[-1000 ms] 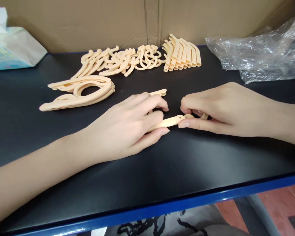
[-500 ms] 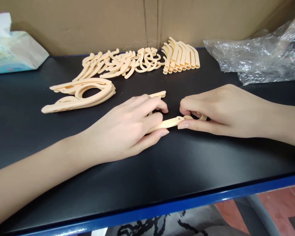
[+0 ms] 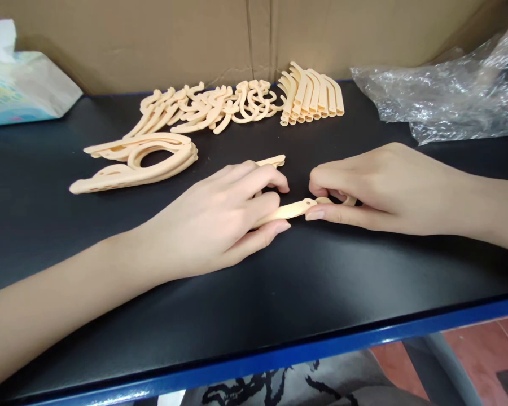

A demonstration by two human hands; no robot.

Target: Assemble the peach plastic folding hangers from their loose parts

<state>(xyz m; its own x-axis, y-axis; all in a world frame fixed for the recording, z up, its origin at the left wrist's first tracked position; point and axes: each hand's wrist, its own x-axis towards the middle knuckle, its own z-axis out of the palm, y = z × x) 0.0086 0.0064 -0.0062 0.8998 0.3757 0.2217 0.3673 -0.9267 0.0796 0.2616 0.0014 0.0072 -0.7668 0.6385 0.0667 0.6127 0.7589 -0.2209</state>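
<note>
My left hand is closed around a beige plastic folding hanger, its body mostly hidden under the palm and fingers. One end of another beige arm sticks out past the left knuckles. My right hand pinches a small curved beige piece, apparently the hanger's hook, at the end with a small round hole. The two pieces meet by the right thumb tip; whether they are joined, I cannot tell. Left of my hands lie folded beige hangers, stacked on the black table.
At the back lie a pile of loose beige hooks and arms and a row of hollow beige arms. A clear plastic bag lies at the right rear, a tissue pack at the left. Brown cardboard stands behind.
Both hands keep their grip and place on the hanger pieces. The whole view has shifted very slightly; nothing else has visibly moved.
</note>
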